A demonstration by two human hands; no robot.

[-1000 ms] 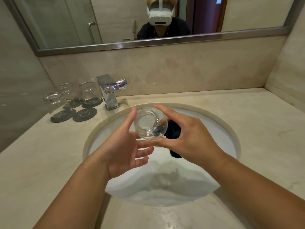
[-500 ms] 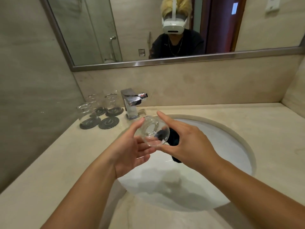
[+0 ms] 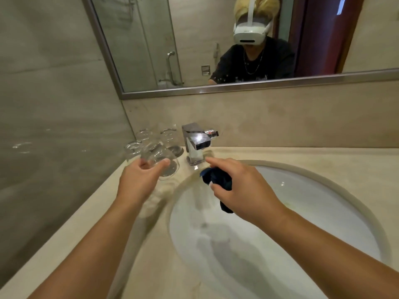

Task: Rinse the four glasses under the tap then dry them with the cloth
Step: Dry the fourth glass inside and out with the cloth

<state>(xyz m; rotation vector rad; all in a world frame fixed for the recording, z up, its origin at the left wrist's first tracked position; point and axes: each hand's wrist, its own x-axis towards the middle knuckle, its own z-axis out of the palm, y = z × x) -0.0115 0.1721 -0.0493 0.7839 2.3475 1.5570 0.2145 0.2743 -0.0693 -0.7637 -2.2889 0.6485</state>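
One glass (image 3: 172, 170) moved left beside three glasses (image 3: 170, 135); right hand (image 3: 244, 188) grips cloth (image 3: 218, 180).

Warm, rather dim indoor light here, yellow-beige all over. There's a big white hotspot flaring off the square chrome tap (image 3: 197, 143), and small glints on the far wall of the white oval basin (image 3: 302, 190). Soft grey shadows of both forearms fall into the bowl, so the light sits overhead. Motion blur: the clear round glass tumbler (image 3: 162, 162) in the left hand (image 3: 138, 182) is smeared and soft. The dark blue cloth (image 3: 218, 180) in the right hand (image 3: 241, 190) goes almost black, its folds lost. Wide-angle stretch at the edges: the brushed steel mirror frame (image 3: 259, 87) slants, and the beige stone counter (image 3: 323, 160) curves. Faint reflected glints show on the glossy grey wall tile (image 3: 21, 145) at left.
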